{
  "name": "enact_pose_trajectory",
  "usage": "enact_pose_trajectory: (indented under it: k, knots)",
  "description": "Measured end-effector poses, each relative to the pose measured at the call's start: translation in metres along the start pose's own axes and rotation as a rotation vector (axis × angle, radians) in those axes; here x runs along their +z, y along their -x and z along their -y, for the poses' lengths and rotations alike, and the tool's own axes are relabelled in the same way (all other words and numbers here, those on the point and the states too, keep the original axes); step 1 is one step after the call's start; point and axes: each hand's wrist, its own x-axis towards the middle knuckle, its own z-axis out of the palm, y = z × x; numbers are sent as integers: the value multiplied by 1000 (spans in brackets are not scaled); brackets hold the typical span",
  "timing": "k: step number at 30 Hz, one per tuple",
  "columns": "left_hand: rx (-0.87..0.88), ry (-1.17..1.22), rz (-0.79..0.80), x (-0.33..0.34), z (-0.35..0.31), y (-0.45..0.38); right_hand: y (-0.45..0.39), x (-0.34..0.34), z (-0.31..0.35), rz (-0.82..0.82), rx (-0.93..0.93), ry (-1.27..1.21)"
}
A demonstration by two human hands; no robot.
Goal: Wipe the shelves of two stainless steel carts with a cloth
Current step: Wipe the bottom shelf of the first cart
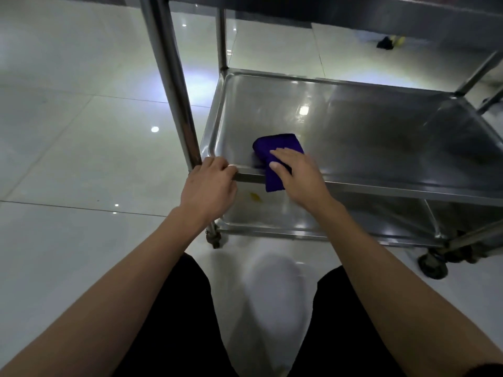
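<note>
A stainless steel cart stands in front of me; its middle shelf (367, 126) is a shiny tray with a raised rim. A folded purple cloth (275, 151) lies over the shelf's near rim, partly on the tray and partly hanging down in front. My right hand (296, 172) presses flat on the cloth with straight fingers. My left hand (209, 180) grips the near left corner of the shelf rim, beside the cart's upright post (168, 77). The lower shelf (272, 213) shows beneath, with a small yellow mark on it.
The cart's top shelf (381, 14) runs overhead at the frame's top. Castor wheels (432, 263) sit on the glossy white tiled floor (68, 131). A second frame leg shows at the far right. A dark and yellow object (388, 42) lies on the floor behind. My knees are below.
</note>
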Motion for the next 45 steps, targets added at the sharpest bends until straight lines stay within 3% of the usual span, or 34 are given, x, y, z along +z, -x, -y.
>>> enact_pose_trajectory:
  k: [7, 10, 13, 16, 21, 24, 28, 37, 45]
  knots:
    - [-36, -57, 3, 4, -2, 2, -5, 27, 1, 107, -15, 350]
    - [-51, -88, 7, 7, -3, 6, -15, 38, 19, 145, 36, 345]
    - [-60, -58, -6, 8, -1, 6, -33, 51, 43, 281, 53, 179]
    - [-87, 22, -13, 7, 7, 14, -44, 46, 44, 382, -16, 150]
    - [-117, 86, -12, 5, 12, 26, -41, 48, 29, 333, -211, 370]
    - [-124, 106, -1, 4, 17, 23, -51, 63, 41, 357, -258, 357]
    - [-165, 102, 3, 3, 22, 27, -61, 66, 52, 403, -256, 307]
    - [-153, -41, -17, 6, 7, 23, -32, 35, 29, 337, -153, 376]
    - [-32, -13, 17, 11, -42, -17, -21, 14, -1, 296, -169, 356]
